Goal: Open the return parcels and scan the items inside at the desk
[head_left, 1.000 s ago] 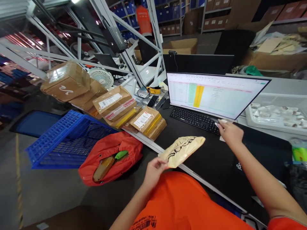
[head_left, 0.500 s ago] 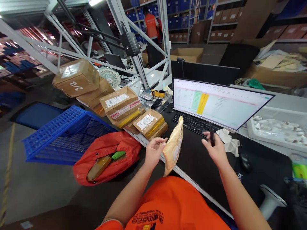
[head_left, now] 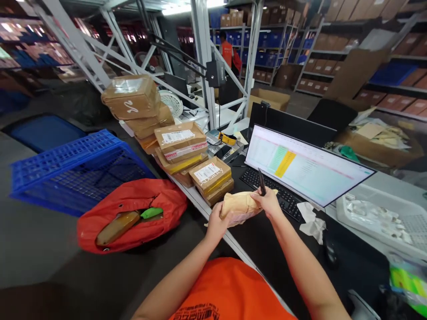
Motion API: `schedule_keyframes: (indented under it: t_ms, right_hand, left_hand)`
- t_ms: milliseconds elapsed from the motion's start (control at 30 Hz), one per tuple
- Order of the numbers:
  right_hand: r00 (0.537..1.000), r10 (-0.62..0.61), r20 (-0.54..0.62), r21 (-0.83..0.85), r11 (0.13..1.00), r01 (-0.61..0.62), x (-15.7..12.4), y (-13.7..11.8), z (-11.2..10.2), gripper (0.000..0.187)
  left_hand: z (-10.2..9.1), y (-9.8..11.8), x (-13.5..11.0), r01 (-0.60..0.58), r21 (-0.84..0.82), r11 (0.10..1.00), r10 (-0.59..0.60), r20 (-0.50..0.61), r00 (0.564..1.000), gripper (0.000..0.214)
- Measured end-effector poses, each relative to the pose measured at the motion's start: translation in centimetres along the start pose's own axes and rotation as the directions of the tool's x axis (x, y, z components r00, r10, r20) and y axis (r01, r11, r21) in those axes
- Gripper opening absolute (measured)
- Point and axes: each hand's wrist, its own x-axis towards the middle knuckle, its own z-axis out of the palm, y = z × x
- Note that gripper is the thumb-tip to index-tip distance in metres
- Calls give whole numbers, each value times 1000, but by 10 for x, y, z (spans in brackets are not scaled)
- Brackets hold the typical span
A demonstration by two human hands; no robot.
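A crumpled tan mailer packet (head_left: 242, 202) is held level over the front edge of the black desk, with a pale label partly showing on its lower side. My left hand (head_left: 217, 224) is closed around its left end. At the other end, my right hand (head_left: 268, 203) grips the packet's far corner. A slim black pen-like tool (head_left: 262, 183) also stands up out of the right hand; whether it is a marker or a knife I cannot tell. Just beyond the packet lies a black keyboard (head_left: 287, 202), below a lit monitor (head_left: 300, 164) showing a spreadsheet.
Taped cardboard boxes (head_left: 182, 140) are stacked along the desk's left side. Left of the desk are a blue crate (head_left: 76, 173) and an open red bag (head_left: 133, 213) with parcels. Crumpled paper (head_left: 312, 222), a mouse (head_left: 330, 253) and a white basket (head_left: 376, 222) are on the right.
The packet has turned from upright to lying level. My right hand has moved left and taken hold of its far end, still keeping the black tool. The view has shifted.
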Motion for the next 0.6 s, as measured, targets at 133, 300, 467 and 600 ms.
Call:
schedule_keyframes:
  t_ms: [133,300,467,600]
  right_hand:
    - [993,-2,-119,-36,999,-3,-21,-7,-4,52]
    - [968,-35,-248,-126,992,4,-49,-12,-18,40]
    - [956,-114,-270,-314,949,24,-84,-16,-40,41]
    - [949,-213,-232,-586,809,38,-125,-14,-55,41]
  left_hand:
    - [5,12,9,-19,84,996,26,-81,996,30]
    - [16,28,21,-30,103,994,26,41,999,24]
    - [35,31,16,11,234,972,-30,78,996,30]
    - [40,39,8,-64,343,937,16,140,990,33]
